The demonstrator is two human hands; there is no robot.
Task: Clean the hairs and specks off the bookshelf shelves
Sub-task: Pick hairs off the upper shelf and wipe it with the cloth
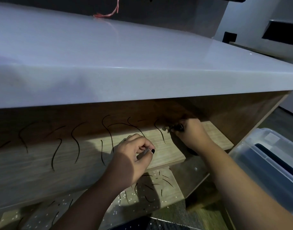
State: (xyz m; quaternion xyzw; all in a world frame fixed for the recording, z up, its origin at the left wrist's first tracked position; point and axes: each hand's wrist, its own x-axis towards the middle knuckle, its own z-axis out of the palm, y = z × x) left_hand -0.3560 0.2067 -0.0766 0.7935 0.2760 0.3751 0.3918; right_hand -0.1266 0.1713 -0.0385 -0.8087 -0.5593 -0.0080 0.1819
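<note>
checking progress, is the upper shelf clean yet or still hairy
Still hairy: many long dark hairs lie spread across the upper shelf, from its left end to the right hand.

Two wooden shelves: an upper shelf (167,146) mid-frame, a lower shelf (172,195) beneath. About ten dark curved hairs (76,143) lie on the upper; the lower tangle and its white specks (125,195) are past counting. Two bare hands, left hand (134,156) and right hand (190,131), with one small dark object (176,127) (can't tell what) in the right. One clear plastic bin (252,146) at right, one red string (107,14) up top.
</note>
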